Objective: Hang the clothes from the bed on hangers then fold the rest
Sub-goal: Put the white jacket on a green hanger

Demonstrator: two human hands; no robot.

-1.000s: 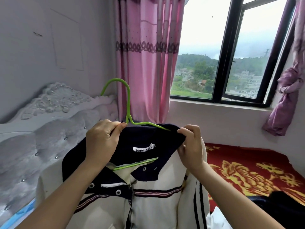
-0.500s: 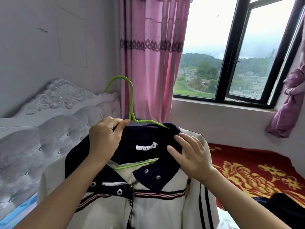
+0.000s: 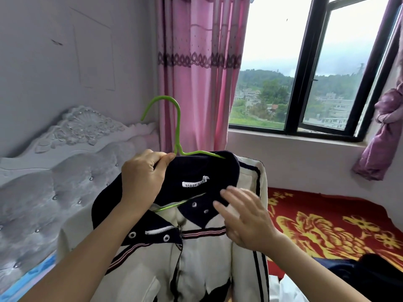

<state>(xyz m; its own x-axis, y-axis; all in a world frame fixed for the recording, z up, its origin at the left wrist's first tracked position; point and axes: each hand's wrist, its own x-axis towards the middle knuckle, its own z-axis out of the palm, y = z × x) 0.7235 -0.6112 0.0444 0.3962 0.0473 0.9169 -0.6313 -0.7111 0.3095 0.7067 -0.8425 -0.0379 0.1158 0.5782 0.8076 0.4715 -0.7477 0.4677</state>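
**Hanging step, 1 garment in hand.** We see the left hand (image 3: 141, 179) clenched round the neck of the green hanger (image 3: 178, 127), just under its hook. A fold of the navy collar (image 3: 196, 168) looks caught in the same grasp, and the hook stands upright above the knuckles. The cream jacket (image 3: 202, 258) w/ navy trim hangs from that grip, front toward us and neck open. It is held in the air in front of the headboard (image 3: 65, 162), above the bed (image 3: 327, 227).

The right hand (image 3: 246, 223) is released: fingers straight and spread, holding nothing, palm over the right collar flap. Whether its fingertips touch the cloth we cannot tell.

**Key relation.** The hanger's long axis runs across the view, left to right, inside the shoulders.
- 1 green arm emerges from the grip toward the jacket's right shoulder.
- 1 more green strip shows through the open neck.

The collar flap and that shoulder lie just beside the right hand, up and away from it. We judge the right hand the nearer for smoothing the collar, while the left carries the weight.

**Risk (our judgement).** The shoulder may slip off the thin arm if tugged down.

**Progress.** A dark garment (image 3: 359, 273) lies on the bed's red-and-yellow cover at lower right, so we judge the task unfinished.
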